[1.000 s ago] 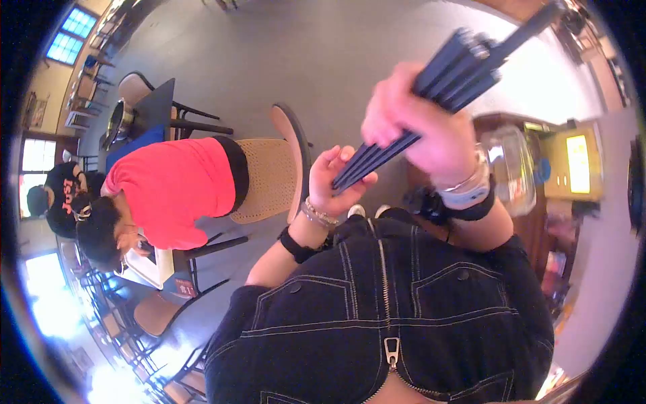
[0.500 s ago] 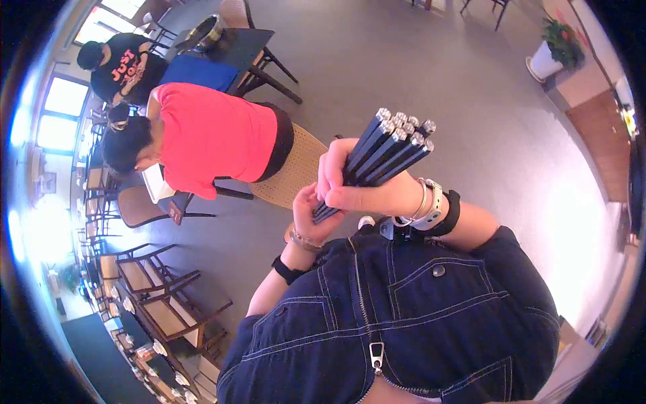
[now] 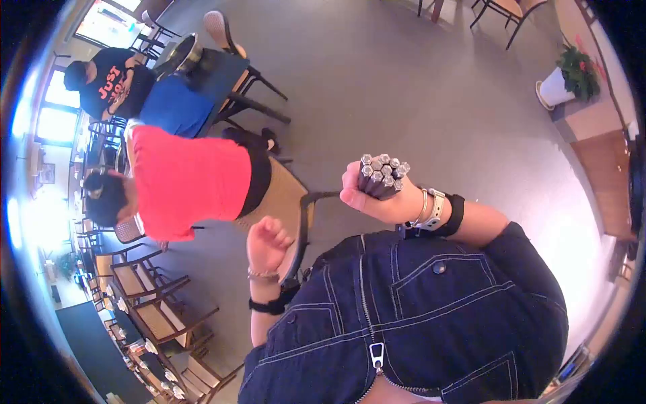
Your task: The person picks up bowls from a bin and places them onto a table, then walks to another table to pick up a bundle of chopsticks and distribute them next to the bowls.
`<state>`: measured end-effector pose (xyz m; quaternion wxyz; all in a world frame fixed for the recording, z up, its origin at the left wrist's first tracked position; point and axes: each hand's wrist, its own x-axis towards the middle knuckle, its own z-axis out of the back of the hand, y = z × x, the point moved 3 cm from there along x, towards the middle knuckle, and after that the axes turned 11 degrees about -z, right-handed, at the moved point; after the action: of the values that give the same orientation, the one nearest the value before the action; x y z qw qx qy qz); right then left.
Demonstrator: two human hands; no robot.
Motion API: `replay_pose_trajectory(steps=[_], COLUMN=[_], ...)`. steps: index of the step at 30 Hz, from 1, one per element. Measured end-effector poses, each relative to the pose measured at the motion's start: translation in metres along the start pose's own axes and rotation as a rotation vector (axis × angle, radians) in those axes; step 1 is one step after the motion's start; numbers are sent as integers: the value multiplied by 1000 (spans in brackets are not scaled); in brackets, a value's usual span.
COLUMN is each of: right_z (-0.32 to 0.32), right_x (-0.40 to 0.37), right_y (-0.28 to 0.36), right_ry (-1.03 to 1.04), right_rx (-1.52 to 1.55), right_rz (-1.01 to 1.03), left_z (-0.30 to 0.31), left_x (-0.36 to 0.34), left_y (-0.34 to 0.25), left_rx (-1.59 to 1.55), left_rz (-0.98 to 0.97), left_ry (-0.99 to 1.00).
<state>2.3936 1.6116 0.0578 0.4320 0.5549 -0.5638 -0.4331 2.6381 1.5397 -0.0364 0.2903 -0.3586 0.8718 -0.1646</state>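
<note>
A bundle of dark chopsticks with silver, faceted ends is gripped in my right hand. The silver ends point up at the camera, and my fingers and thumb wrap round the dark shafts. Their lower ends are hidden below the fist. Off to the left, apart from the bundle, my left hand is raised with its fingers curled in, and nothing shows in it. Behind that hand is a woven-seat chair with a dark frame.
A person in a red top bends forward just ahead on the left. Behind stand a dark table with a metal pot and another person in a black shirt. Wooden chairs line the lower left; a potted plant stands right.
My left hand has let go of the chopsticks' lower part and moved left and down. My right hand has lowered slightly and tipped the bundle's silver ends toward the camera.
</note>
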Motion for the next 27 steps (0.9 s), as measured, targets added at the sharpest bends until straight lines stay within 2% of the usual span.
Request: replay_pose_trajectory(steps=[1, 3, 4, 7, 9, 12, 15, 16, 17, 19, 20, 21, 22, 23, 27], right_z=[28, 80, 105, 169, 204, 254, 300, 318, 335, 366, 390, 408, 428, 448, 499], right_x=[6, 16, 26, 48, 71, 119, 184, 210, 237, 298, 329, 356, 382, 408, 482], right_y=[7, 19, 21, 48, 56, 62, 63, 57, 59, 64, 73, 83, 89, 95, 115], right_ry=[3, -26, -47, -77, -95, -123, -35, -37, -46, -137, -197, -207, -260, -309, -420], right_rx=[2, -58, -90, -123, -144, 11, 125, 153, 153, 376, 387, 380, 515, 648, 638], right_rz=[-4, -49, 14, -11, 26, -44, -104, -185, -192, -205, -212, -208, -248, -287, -338], left_z=[-23, -64, -84, -136, -164, -225, -290, -308, -319, -334, -348, -359, -369, -382, -422], left_x=[13, 37, 58, 116, 154, 223, 314, 348, 385, 455, 491, 522, 552, 583, 663], left_y=[8, 17, 26, 54, 62, 70, 89, 93, 95, 88, 79, 71, 64, 55, 28], left_rx=[-2, 118, 150, 272, 332, 1067, 1278, 1317, 1311, 1196, 1187, 1166, 1139, 1129, 1008], left_rz=[-1, -160, -186, -183, -189, -261, -513, -620, -611, -496, -507, -367, -224, -225, -48], left_ry=[-5, -81, -41, -52, 8, 149, 450, 547, 552, 613, 631, 607, 578, 583, 587])
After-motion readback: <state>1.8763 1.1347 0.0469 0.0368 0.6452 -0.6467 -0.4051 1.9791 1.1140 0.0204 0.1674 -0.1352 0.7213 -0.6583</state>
